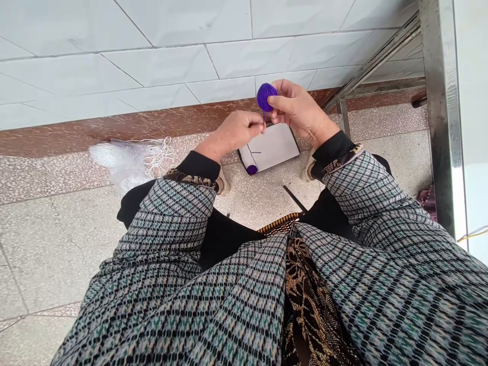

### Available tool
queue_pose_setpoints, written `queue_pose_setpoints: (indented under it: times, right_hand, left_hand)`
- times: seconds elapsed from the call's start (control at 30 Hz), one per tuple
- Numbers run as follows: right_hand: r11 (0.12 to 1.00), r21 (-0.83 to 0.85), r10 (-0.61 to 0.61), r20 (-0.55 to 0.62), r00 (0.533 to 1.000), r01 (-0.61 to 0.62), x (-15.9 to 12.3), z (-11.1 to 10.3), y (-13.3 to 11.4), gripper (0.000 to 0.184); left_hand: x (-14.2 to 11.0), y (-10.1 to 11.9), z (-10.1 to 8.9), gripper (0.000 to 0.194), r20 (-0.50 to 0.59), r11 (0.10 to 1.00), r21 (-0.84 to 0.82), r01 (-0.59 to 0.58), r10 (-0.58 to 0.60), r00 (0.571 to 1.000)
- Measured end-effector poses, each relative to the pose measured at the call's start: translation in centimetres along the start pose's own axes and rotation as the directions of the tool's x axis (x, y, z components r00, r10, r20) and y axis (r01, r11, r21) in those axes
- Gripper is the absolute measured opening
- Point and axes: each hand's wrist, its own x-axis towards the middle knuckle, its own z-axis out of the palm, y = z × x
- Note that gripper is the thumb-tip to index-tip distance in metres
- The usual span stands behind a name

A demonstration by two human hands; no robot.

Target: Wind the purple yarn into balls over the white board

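Observation:
Pinched between the thumb and fingers of my right hand (299, 109) is a small ball of purple yarn (265, 97), held up over the floor. A strand runs down from the ball to my left hand (238, 133), whose closed fingertips grip it just below and left of the ball. Beneath both hands a white, dark-edged tray (280, 145) rests on the floor. In its near left corner sits a second purple yarn ball (252, 169), with a loose dark strand lying across the white surface.
A clear plastic bag with white cord (127, 157) lies on the floor at left. The tiled wall (171, 66) rises ahead. A metal frame leg (438, 112) stands at right. Between my knees are a woven seat edge (280, 223) and a dark stick (294, 198).

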Motion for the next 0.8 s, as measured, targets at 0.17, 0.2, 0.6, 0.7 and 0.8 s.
queue_pose_setpoints:
  times: [0.17, 0.2, 0.6, 0.7, 0.8]
  right_hand:
    - [0.934, -0.337, 0.104, -0.066, 0.992, -0.120, 1.0, -0.5, 1.3, 0.038]
    - [0.915, -0.379, 0.152, 0.006, 0.988, -0.138, 1.0, -0.7, 1.4, 0.040]
    - [0.995, -0.101, 0.001, -0.048, 0.999, -0.006, 0.5, -0.3, 0.0, 0.031]
    - [0.910, -0.404, 0.085, -0.043, 0.996, -0.095, 0.9, -0.6, 0.6, 0.035]
    - [0.793, -0.606, 0.218, 0.180, 0.959, -0.067, 0.7, -1.2, 0.8, 0.036]
  left_hand:
    - [-0.5, 0.5, -0.9, 0.016, 0.105, 1.000, 0.021, -0.006, 0.004, 0.994]
    - [-0.4, 0.4, -1.3, 0.016, 0.059, 1.000, 0.019, -0.008, 0.007, 0.998]
    - [-0.3, 0.8, -1.0, 0.018, 0.156, 0.999, 0.010, 0.053, -0.054, 0.986]
    - [-0.8, 1.5, -1.5, 0.015, 0.216, 0.998, 0.011, 0.054, -0.055, 0.975]
    - [-0.9, 1.3, -2.5, 0.014, 0.160, 0.998, -0.019, 0.055, -0.051, 0.986]
